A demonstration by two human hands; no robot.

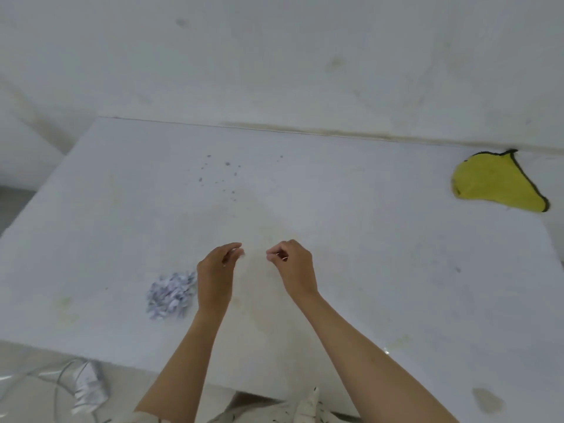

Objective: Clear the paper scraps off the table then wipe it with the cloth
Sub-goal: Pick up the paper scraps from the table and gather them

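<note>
2 hands hover over the white table [335, 190], fingertips turned toward each other with a bare gap between them. The left hand [215, 271] has its fingers [233, 248] bunched toward the thumb as if nipping something pale and tiny, but that spot is blurred and I cannot tell whether anything is held. The right hand [294, 265] has its fingers [274, 254] curled inward too; whether they hold a scrap I cannot tell either.

The pile of paper scraps [171, 294] lies just to the left of the left-hand fingers and nearer the person, close beside the wrist. It is a loose, roughly round heap, slightly longer from near-left to far-right, with no real direction to point. The yellow cloth [497, 183] sits well off to the right of the right-hand fingers and farther away, near the wall; it is crumpled, its long axis running from far-left to near-right, with 1 dark-edged corner sticking up toward the wall.

Likely risks: the left forearm or wrist could brush the heap and scatter it again, since it passes right alongside. Small pieces may slip from a light pinch. Dark specks [227, 172] beyond the fingers could be overlooked, and wiping before the heap is gone would just spread paper around
</note>
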